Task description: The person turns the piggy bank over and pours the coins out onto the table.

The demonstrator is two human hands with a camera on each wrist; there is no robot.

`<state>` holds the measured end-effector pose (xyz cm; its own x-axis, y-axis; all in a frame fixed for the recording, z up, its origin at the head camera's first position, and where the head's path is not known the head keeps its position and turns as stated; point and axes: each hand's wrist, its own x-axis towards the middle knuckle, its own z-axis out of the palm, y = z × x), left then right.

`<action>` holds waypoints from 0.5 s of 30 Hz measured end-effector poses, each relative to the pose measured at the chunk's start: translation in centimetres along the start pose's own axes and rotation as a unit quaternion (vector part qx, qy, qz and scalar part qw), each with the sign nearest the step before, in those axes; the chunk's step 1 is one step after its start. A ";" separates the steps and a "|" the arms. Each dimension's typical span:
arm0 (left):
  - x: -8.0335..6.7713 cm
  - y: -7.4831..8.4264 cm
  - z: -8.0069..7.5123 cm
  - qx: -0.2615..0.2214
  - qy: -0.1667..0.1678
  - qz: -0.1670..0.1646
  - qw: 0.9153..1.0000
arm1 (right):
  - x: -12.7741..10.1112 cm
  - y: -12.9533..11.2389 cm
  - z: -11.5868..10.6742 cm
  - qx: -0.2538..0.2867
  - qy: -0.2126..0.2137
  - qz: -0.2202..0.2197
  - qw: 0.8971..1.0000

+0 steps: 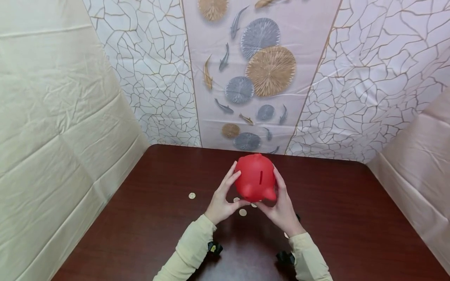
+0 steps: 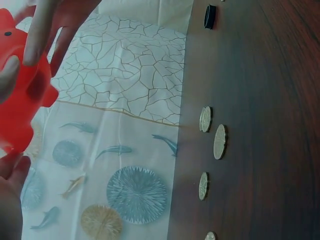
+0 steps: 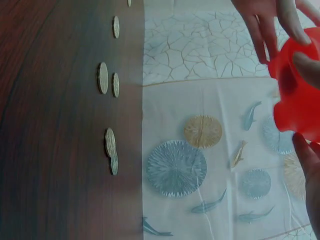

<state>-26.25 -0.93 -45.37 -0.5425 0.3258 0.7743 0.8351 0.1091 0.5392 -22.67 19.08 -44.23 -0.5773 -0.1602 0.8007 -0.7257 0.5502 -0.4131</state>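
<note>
A red piggy bank (image 1: 254, 177) is held up above the table between both hands, its coin slot facing the head camera. On its left side, the left hand (image 1: 225, 197) grips it with spread fingers, the thumb under its lower edge. The right hand (image 1: 281, 203) grips the opposite side in the same way. Both wrist views catch the piggy bank (image 2: 20, 95) from below, with a dark round patch on its underside. Beneath it, several gold-coloured coins (image 1: 243, 212) lie on the table, some partly hidden by the hands.
One coin (image 1: 191, 196) lies apart on the left of the dark wooden table (image 1: 158, 171). A small black ring-like piece (image 2: 210, 16) rests on the tabletop, mostly behind the right wrist in the head view. Patterned cloth (image 1: 242, 89) hangs behind the table.
</note>
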 end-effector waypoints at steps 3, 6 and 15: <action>-0.2 0.1 0.0 -0.015 -0.006 -0.044 0.999 | -0.2 0.0 -0.4 -0.033 -0.016 0.029 0.999; -0.6 0.1 0.0 -0.023 0.004 -0.090 0.996 | -0.4 0.0 -0.7 -0.057 -0.029 0.056 0.996; -0.7 0.4 0.2 -0.002 0.034 -0.220 0.975 | -0.6 -0.5 -0.7 -0.109 -0.064 0.187 0.974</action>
<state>-25.54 -0.91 -45.80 -0.8529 0.1851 0.4881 0.5201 0.2213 0.8249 -21.65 19.45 -44.22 -0.8378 -0.0080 0.5460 -0.3668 0.7490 -0.5518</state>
